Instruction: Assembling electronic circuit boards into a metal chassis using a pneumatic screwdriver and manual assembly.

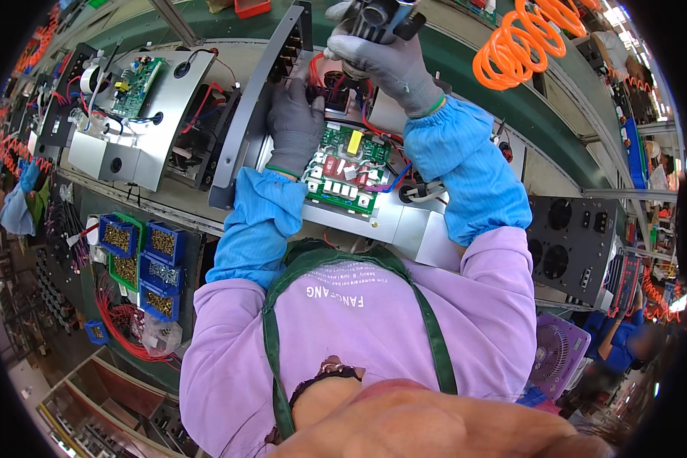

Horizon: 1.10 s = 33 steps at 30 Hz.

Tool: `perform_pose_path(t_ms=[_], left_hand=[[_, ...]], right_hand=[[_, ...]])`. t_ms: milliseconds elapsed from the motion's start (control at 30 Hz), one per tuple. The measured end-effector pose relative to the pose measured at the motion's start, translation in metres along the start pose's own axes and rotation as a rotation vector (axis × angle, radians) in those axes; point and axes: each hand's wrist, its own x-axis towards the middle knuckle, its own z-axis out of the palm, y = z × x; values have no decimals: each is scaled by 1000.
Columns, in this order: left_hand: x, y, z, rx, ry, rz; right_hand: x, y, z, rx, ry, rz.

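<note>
Beside one green board [343, 169], left grip [295, 126]; in right grip [393, 70], one tool [375, 17].

Orange coiled hose [509, 58] upper right, purple fan [555, 348] lower right, red tray [253, 10] at top.

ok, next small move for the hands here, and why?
Perhaps use the left hand to guide the red wires aside before bringing the dark tool in: the right hand grips it near them, and the left is down beside them.
</note>
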Motion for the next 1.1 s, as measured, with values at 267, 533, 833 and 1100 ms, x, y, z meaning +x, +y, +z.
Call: perform_pose_path(t_ms=[267, 533, 833, 1100], left_hand=[[-4, 10, -17, -179, -195, 3], [-10, 15, -20, -30, -331, -70], [-13, 16, -20, -3, -272, -117], [-12, 10, -15, 66, -332, -76]], right_hand=[[-2, 4, 1, 44, -54, -35], [14, -28, 14, 25, -91, 15], [28, -29, 48, 116, 23, -126], [31, 3, 49, 98, 89, -41]])
